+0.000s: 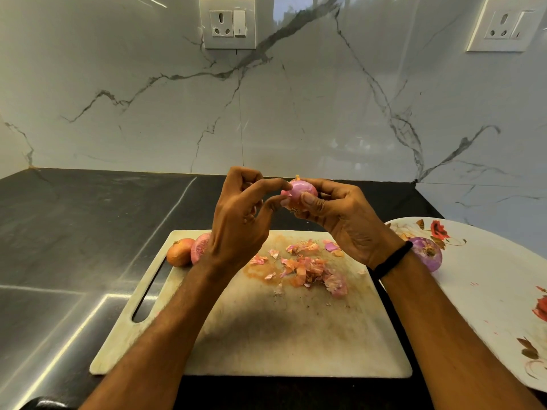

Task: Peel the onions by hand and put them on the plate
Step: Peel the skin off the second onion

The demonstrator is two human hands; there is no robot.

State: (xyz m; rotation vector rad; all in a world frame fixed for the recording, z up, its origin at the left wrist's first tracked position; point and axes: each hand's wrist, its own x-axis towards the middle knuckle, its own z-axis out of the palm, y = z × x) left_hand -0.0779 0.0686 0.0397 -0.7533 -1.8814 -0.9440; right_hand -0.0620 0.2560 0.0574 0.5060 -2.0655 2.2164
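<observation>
My right hand (340, 220) grips a small pink onion (300, 189) above the far edge of the cutting board (266, 329). My left hand (242, 220) pinches the skin at the onion's left side with thumb and forefinger. A peeled purple onion (429, 253) lies on the white flowered plate (497, 291) at the right, partly behind my right wrist. Two unpeeled onions, one orange-brown (179, 251) and one pink (200, 247), sit at the board's far left corner, the pink one partly hidden by my left hand.
Loose onion skins (307, 267) are scattered over the middle of the board. The board lies on a dark stone counter (74, 232) against a marble wall with two sockets (227, 22). The plate overhangs the counter's right side.
</observation>
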